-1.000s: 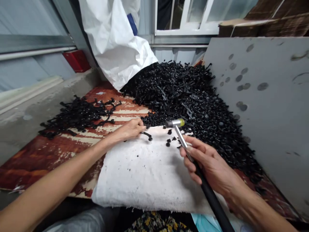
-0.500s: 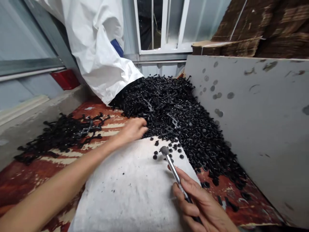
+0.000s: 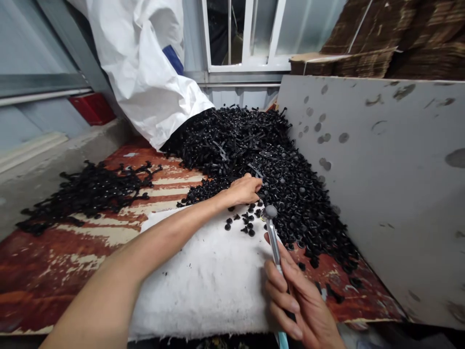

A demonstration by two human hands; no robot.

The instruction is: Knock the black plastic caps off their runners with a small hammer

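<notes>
My left hand (image 3: pixel 244 190) reaches across the white cloth pad (image 3: pixel 203 276) into the near edge of a big heap of black plastic parts (image 3: pixel 261 160); its fingers are curled among the pieces and what they grip is hidden. My right hand (image 3: pixel 301 305) is closed on the handle of a small metal hammer (image 3: pixel 271 228), whose head hovers over the pad's far right corner. Several loose round black caps (image 3: pixel 245 223) lie on the pad just left of the hammer head.
A smaller pile of black branched strips (image 3: pixel 83 191) lies at the left on the worn red board (image 3: pixel 54 261). A grey panel (image 3: pixel 381 184) stands on the right. A white sack (image 3: pixel 145 72) hangs behind the heap, below a window.
My left hand moved right, from the pad's far left edge into the heap beside the hammer head. The hammer stayed over the pad's far corner, and the view shifted slightly.
</notes>
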